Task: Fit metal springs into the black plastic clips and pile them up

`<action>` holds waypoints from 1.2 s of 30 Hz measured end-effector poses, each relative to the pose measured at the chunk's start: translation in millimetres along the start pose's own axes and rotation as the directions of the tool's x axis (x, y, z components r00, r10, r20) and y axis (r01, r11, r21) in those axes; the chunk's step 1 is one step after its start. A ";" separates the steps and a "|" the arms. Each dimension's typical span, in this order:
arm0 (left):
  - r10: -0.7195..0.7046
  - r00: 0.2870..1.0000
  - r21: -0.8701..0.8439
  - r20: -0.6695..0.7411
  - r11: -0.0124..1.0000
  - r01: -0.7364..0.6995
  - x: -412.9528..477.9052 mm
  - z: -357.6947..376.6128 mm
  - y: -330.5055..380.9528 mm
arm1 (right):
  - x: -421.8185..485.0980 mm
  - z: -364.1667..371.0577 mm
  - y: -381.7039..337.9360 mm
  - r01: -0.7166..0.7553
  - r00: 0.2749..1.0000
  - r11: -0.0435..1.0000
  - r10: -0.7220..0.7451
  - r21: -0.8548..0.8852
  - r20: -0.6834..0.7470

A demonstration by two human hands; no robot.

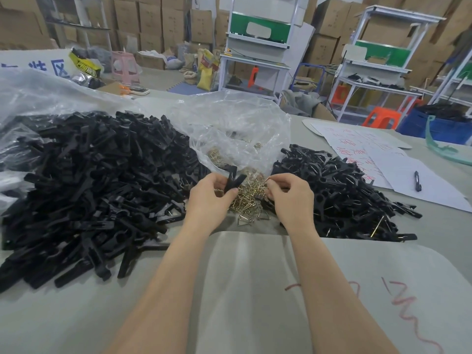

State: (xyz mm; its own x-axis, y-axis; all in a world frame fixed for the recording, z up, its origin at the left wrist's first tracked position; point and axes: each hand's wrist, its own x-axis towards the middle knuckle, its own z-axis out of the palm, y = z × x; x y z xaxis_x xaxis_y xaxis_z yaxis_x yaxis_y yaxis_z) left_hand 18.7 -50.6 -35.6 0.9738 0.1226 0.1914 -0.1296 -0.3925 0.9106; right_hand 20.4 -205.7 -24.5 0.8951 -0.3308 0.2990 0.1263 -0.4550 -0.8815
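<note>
Heap of black plastic clips covers the left side of the table, partly lying on a clear plastic sheet that bunches up behind it. Moving right, left hand is up over the middle, fingers and thumb curled round one black clip. The clip sticks up out of the grip in a V, tilted toward the other hand. Below and between the hands: loose metal springs, brass-coloured, spilling out of an open clear bag onto the table. Pale sheet lies flat under both forearms at the near edge. Right hand is close to the left but not touching it, thumb and forefinger pinching a single spring near the clip's open end; can't tell whether spring and clip touch. Right of that hand, a smaller pile of black clips, several with metal wire showing. Further right, white papers with red handwriting, a pen lying on one. Beyond the table on the right, an orange stool and a blue bin.
</note>
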 end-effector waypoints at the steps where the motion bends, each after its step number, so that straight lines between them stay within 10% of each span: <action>1: 0.014 1.000 0.021 0.013 1.000 -0.014 -1.3 0.8 0.2 | -0.7 -0.7 -2.5 0.001 1.000 1.000 -0.001 0.021 -0.014; 12: 0.189 0.981 0.255 0.041 0.947 -0.194 -5.6 5.1 2.3 | 1.7 -7.2 -16.0 -0.116 0.983 0.984 0.094 0.134 0.159; 16: 0.150 0.987 0.254 -0.051 0.958 -0.133 -4.1 2.4 1.9 | -0.3 2.3 -12.5 0.042 0.993 0.973 -0.015 -0.227 0.119; 24: 0.056 0.991 0.166 -0.125 0.986 -0.035 -2.7 -1.0 2.0 | -1.8 11.8 -11.8 0.123 0.988 0.930 -0.080 -0.346 0.135; 36: 0.167 0.986 0.211 -0.028 0.965 -0.157 -4.6 2.0 2.1 | 0.2 1.3 -21.4 -0.083 0.985 0.988 0.062 0.127 0.162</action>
State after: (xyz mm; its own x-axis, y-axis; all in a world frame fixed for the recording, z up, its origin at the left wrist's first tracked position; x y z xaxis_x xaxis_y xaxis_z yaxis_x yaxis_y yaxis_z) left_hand 14.3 -53.8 -35.3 0.9330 0.0810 0.3506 -0.2385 -0.5905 0.7710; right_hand 18.3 -195.0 -6.0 0.9587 -0.2197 0.1803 0.1045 -0.3174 -0.9425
